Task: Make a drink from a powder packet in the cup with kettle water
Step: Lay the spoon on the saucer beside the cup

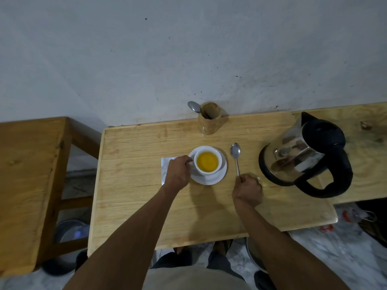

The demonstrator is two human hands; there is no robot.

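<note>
The cup [208,161] sits on its saucer [217,178] near the middle of the bench [136,195], holding yellow liquid, with the kettle [303,155] well to its right. The left hand [178,173] pinches the cup's handle, which points left. The right hand [248,189] is curled around the handle end of the spoon [235,152], just right of the saucer. The spoon's long axis runs away from the person, bowl at the far end and facing up. A white packet [167,164] lies flat under the left hand.

The step in hand looks like stirring. To do it well, keep the cup steadied by its handle, bring the spoon bowl over the rim, dip it down, and stir gently so nothing slops onto the saucer.
</note>
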